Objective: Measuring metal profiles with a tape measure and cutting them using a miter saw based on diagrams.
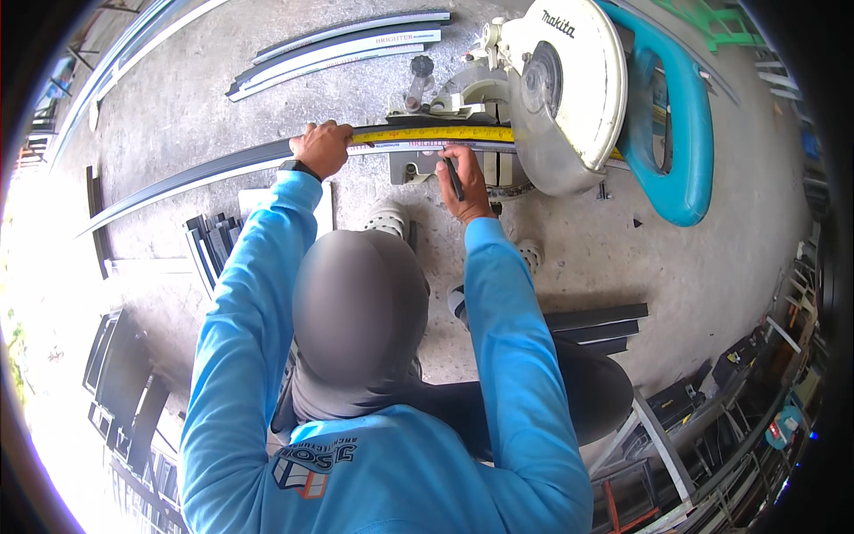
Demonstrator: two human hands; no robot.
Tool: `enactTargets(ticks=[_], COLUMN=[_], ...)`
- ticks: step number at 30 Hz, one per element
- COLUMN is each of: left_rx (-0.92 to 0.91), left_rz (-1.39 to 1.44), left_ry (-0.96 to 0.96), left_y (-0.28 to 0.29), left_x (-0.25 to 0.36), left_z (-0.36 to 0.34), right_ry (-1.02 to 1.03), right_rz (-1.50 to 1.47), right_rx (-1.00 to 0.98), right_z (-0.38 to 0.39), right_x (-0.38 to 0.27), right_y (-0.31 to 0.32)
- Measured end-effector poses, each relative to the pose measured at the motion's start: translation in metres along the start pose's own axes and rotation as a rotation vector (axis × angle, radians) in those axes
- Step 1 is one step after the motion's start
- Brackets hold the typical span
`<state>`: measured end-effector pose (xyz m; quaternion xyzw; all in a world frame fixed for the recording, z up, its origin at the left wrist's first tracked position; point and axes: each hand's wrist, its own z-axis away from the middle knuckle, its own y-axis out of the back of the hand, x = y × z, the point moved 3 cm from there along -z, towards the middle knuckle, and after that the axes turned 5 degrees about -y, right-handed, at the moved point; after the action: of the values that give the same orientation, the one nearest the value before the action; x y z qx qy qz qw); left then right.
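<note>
A long dark aluminium profile (222, 163) with a white printed film along its side lies across the base of a mitre saw (569, 89). My left hand (323, 149) is closed round the profile, left of the saw. At its fingertips begins a yellow tape measure blade (427, 134), which runs right along the profile and passes behind the saw's guard. My right hand (466, 187) grips a black marker (455, 178), its upper end close to the profile's near edge. Whether the marker touches the profile I cannot tell.
More film-covered profiles (347, 53) lie on the concrete floor beyond. Short dark offcuts (212, 240) sit near my left forearm, and dark lengths (600, 325) lie right of my right arm. The saw's teal handle (689, 133) stands high at the right. Metal frames (658, 445) crowd the lower right.
</note>
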<state>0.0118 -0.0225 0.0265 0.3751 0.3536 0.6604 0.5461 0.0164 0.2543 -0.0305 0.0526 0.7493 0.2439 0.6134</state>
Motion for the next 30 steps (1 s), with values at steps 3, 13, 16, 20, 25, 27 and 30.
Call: enactTargets(ticks=[3, 13, 16, 20, 25, 27, 30], left_rx=[-0.012, -0.116, -0.12, -0.078, -0.103, -0.114, -0.119], left_rz=[-0.017, 0.015, 0.015, 0.001, 0.043, 0.025, 0.018], left_ry=[0.012, 0.025, 0.023, 0.012, -0.057, -0.075, -0.111], left_y=[0.002, 0.007, 0.01, 0.012, 0.01, 0.01, 0.011], left_x=[-0.001, -0.005, -0.009, -0.008, -0.003, -0.004, -0.009], left_z=[-0.008, -0.013, -0.011, -0.01, -0.022, -0.025, -0.025], right_ry=[-0.018, 0.084, 0.121, 0.109, 0.1, 0.082, 0.054], right_rz=[0.014, 0.078, 0.094, 0.112, 0.089, 0.097, 0.054], right_rx=[0.038, 0.09, 0.096, 0.098, 0.099, 0.098, 0.078], right_z=[-0.007, -0.008, -0.009, -0.009, -0.008, -0.009, -0.01], right_x=[0.002, 0.004, 0.0, -0.003, -0.003, -0.002, -0.001], right_y=[-0.001, -0.004, -0.004, -0.005, -0.006, -0.005, -0.006])
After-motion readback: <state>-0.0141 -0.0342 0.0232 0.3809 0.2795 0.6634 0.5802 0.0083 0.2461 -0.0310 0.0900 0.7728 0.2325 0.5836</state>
